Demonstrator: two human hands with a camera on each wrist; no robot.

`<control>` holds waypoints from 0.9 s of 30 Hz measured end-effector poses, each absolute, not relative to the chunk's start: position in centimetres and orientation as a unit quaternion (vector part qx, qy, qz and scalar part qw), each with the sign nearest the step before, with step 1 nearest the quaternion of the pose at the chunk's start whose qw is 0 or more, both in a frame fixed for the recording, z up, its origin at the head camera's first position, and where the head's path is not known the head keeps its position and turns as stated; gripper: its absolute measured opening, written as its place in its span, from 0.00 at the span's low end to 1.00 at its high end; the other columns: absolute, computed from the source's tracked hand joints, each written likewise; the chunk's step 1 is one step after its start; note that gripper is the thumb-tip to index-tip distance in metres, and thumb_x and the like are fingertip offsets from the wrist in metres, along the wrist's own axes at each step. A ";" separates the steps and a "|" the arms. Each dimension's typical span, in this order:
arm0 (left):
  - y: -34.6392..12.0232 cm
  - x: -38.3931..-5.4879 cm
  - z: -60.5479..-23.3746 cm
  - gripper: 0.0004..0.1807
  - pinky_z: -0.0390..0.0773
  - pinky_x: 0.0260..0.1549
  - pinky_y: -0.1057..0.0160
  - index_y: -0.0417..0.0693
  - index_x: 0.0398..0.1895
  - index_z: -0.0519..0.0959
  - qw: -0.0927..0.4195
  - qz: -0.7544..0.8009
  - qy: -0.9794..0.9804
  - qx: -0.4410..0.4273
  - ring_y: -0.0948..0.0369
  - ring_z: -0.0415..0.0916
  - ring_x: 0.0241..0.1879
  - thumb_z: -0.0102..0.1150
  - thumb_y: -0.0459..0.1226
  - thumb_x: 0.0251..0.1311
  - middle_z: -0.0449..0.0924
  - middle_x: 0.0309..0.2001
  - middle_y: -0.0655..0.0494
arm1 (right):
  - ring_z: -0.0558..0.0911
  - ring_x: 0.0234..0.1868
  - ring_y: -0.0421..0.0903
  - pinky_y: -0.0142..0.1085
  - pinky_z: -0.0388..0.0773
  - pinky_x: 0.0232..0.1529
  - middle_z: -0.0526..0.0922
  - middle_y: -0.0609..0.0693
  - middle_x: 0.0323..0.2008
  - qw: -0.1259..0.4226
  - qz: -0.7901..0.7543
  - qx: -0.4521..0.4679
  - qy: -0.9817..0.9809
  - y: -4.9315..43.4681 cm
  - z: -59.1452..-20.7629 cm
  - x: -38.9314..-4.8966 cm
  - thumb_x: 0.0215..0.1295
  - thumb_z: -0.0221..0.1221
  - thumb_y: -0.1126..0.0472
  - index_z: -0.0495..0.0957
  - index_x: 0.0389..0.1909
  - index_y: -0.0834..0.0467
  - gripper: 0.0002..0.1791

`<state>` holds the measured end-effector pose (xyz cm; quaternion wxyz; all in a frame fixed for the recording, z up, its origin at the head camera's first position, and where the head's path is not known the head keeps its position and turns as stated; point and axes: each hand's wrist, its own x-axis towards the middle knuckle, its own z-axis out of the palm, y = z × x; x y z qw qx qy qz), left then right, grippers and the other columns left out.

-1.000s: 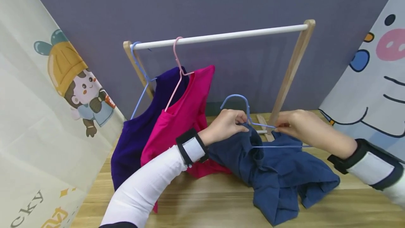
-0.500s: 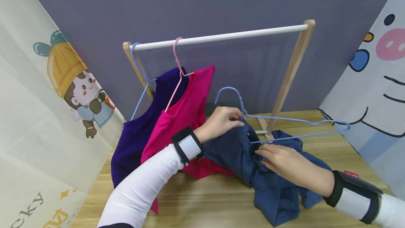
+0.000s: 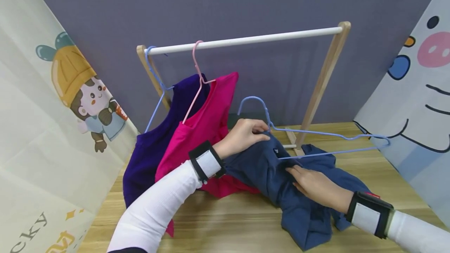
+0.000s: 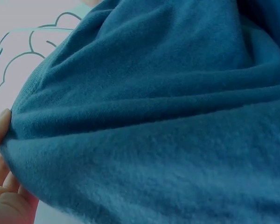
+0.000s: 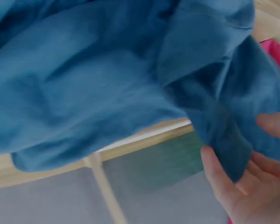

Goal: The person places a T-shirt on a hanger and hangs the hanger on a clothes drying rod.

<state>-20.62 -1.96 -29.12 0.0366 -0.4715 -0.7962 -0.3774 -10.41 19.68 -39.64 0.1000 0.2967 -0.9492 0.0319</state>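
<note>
In the head view my left hand (image 3: 246,136) pinches the shoulder edge of a navy-blue shirt (image 3: 263,163), right beside the neck of a blue hanger (image 3: 313,131). The left wrist view shows the thumb and fingers on either side of the stretched cloth (image 4: 144,116). One end of the hanger is hidden inside the shirt; the other sticks out to the right, bare. My right hand (image 3: 318,186) is at the collar, just below the hanger's bottom bar, its fingers extended along the cloth. In the right wrist view, thumb and fingers stand apart around a fold (image 5: 228,149).
A wooden rack with a white rail (image 3: 267,39) stands behind. A purple garment (image 3: 140,167) on a blue hanger and a pink garment (image 3: 207,116) on a pink hanger hang at its left. The wooden table (image 3: 225,229) lies underneath, with printed curtains at both sides.
My right hand has let go of the hanger and moved down to the shirt's collar, then slightly lower. The hanger's right arm has swung out of the shirt. The left hand keeps its pinch.
</note>
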 end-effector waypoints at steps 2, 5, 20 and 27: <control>-2.3 -20.8 -29.3 0.08 0.71 0.37 0.77 0.37 0.34 0.79 0.040 -0.383 -0.793 -0.472 0.62 0.78 0.35 0.62 0.32 0.49 0.81 0.33 0.51 | 0.78 0.26 0.44 0.32 0.73 0.23 0.77 0.55 0.33 0.103 0.039 0.280 -0.954 20.3 -39.9 -10.5 0.51 0.62 0.64 0.68 0.47 0.68 0.22; -2.9 -21.0 -29.6 0.09 0.72 0.37 0.76 0.37 0.35 0.80 0.034 -0.388 -0.791 -0.471 0.62 0.78 0.35 0.62 0.32 0.49 0.82 0.34 0.50 | 0.74 0.18 0.37 0.29 0.68 0.17 0.77 0.50 0.24 0.102 0.058 0.261 -0.958 21.4 -39.9 -10.3 0.52 0.61 0.64 0.65 0.48 0.67 0.24; -5.2 -22.1 -31.1 0.10 0.70 0.40 0.76 0.38 0.38 0.81 0.037 -0.337 -0.776 -0.532 0.66 0.76 0.41 0.58 0.31 0.53 0.81 0.38 0.50 | 0.77 0.27 0.38 0.29 0.73 0.25 0.77 0.39 0.27 0.174 0.109 0.283 -0.937 26.4 -37.0 -8.6 0.42 0.65 0.68 0.80 0.28 0.52 0.11; -5.7 -22.3 -31.5 0.10 0.71 0.40 0.76 0.36 0.39 0.80 0.035 -0.331 -0.777 -0.534 0.64 0.77 0.41 0.57 0.31 0.54 0.81 0.38 0.50 | 0.73 0.23 0.30 0.26 0.67 0.18 0.77 0.42 0.26 0.205 0.123 0.238 -0.941 28.2 -34.8 -7.5 0.40 0.66 0.68 0.79 0.26 0.53 0.10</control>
